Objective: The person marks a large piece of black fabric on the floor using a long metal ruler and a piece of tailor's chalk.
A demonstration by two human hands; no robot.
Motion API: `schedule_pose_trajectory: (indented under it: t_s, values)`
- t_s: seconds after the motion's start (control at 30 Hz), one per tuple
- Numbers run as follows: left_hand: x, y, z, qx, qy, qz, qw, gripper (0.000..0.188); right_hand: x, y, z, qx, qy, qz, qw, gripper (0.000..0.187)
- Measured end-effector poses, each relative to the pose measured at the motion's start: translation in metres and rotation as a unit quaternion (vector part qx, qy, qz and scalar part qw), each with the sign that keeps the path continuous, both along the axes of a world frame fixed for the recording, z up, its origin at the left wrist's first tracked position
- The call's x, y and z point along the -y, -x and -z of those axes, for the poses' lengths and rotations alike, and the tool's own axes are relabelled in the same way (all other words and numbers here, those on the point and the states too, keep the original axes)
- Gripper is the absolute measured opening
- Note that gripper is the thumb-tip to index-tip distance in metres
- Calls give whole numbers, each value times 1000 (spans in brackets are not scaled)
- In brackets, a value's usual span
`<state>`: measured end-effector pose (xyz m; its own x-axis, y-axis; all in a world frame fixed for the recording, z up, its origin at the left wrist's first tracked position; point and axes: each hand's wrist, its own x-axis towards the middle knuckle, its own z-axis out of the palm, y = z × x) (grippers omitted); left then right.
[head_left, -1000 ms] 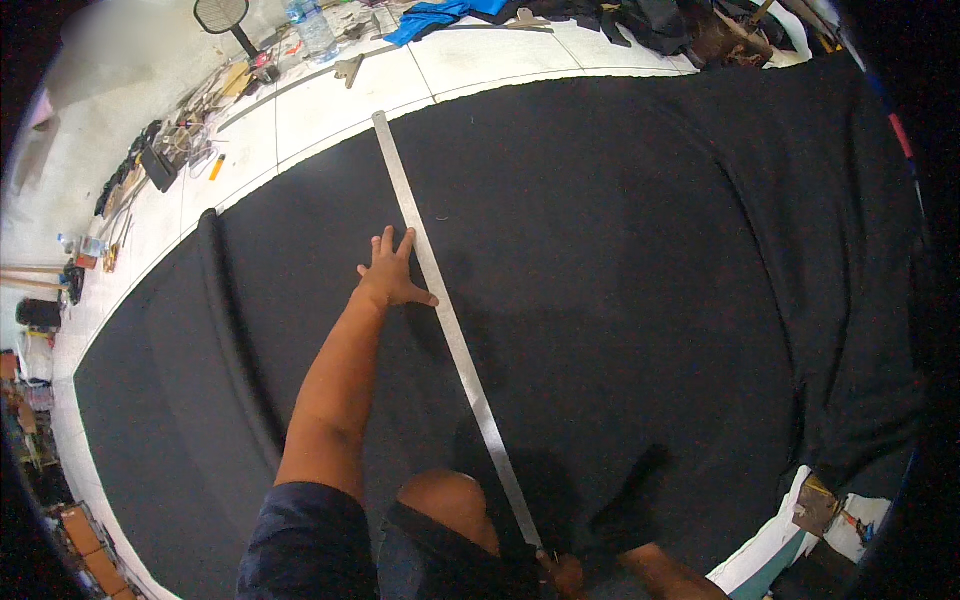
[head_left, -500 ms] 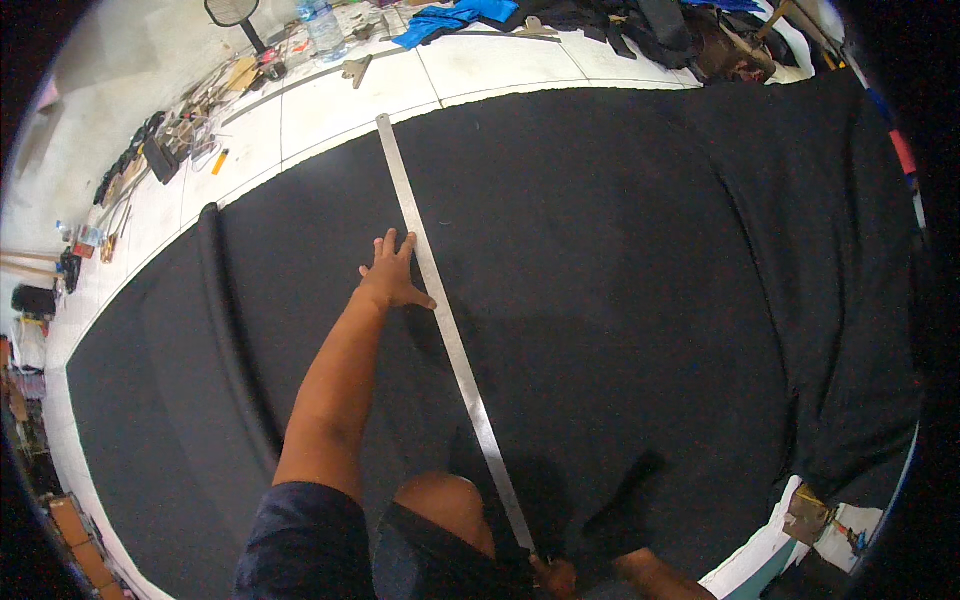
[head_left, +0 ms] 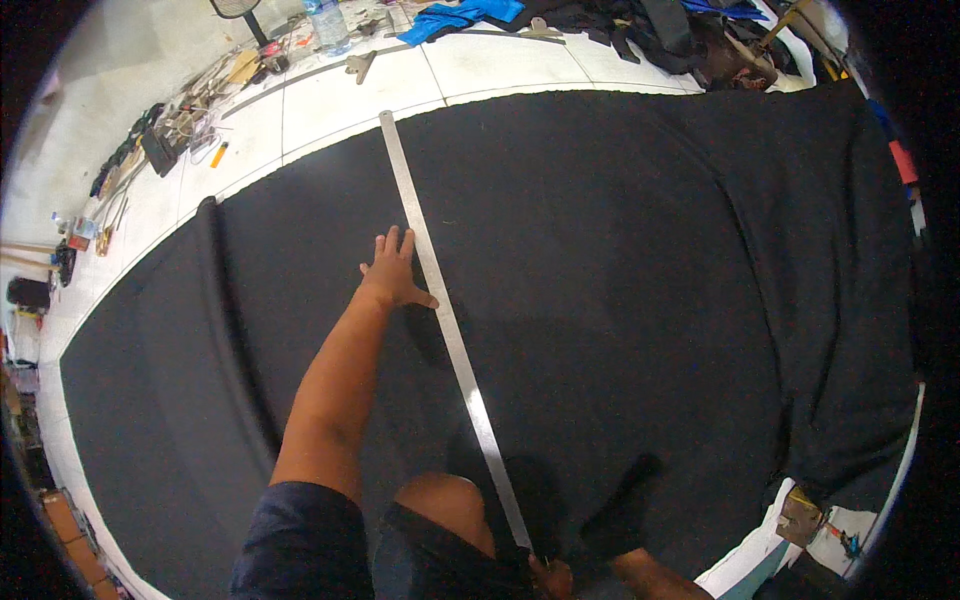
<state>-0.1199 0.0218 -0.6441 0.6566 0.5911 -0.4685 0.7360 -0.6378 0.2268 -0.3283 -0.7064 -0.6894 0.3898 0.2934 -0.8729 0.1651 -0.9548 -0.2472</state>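
Observation:
A long metal ruler (head_left: 461, 372) lies across a wide sheet of black cloth (head_left: 600, 250), running from the far edge toward me. My left hand (head_left: 393, 275) is open over its left side. The fingers are spread, with thumb and fingertips touching the ruler's edge. At the ruler's near end, my right hand (head_left: 551, 578) is closed low by the lower edge of the picture. Something small and dark shows at its fingertips, too hidden to name. My bent knee (head_left: 445, 500) is beside the ruler.
A rolled fold (head_left: 222, 300) runs through the cloth on the left, and wrinkles crease its right side. Beyond lie white floor tiles (head_left: 350, 105), a water bottle (head_left: 327, 28), an orange cutter (head_left: 219, 155), blue cloth (head_left: 455, 18) and clutter. My dark-socked foot (head_left: 622, 510) rests on the cloth.
The view has shifted very slightly. Both hands and the ruler keep the same places on the cloth.

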Motion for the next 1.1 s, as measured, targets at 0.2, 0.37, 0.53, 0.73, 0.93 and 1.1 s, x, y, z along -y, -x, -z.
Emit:
schedule_pose_trajectory:
  t_s: [0.2,0.37,0.53,0.73,0.93,1.1]
  values:
    - [13,-36,-6,2,18,11,1000,145,90,38,86,-42,-43,115,992,45]
    - [2,-7,-4,-24,-5,0,1000,148,45,25,56,-30,10,14,999,46]
    - [6,-18,-5,-22,1,4,1000,148,27,20,33,85,-12,-202,976,46]
    - [2,-11,-7,-28,0,-8,1000,147,-34,-19,-12,-134,82,147,977,59]
    - [7,-19,-6,-7,1,-4,1000,145,-55,-34,-25,-20,158,204,966,70]
    - [7,-15,-8,-8,1,-5,1000,145,-50,-27,-22,-8,113,219,969,66]
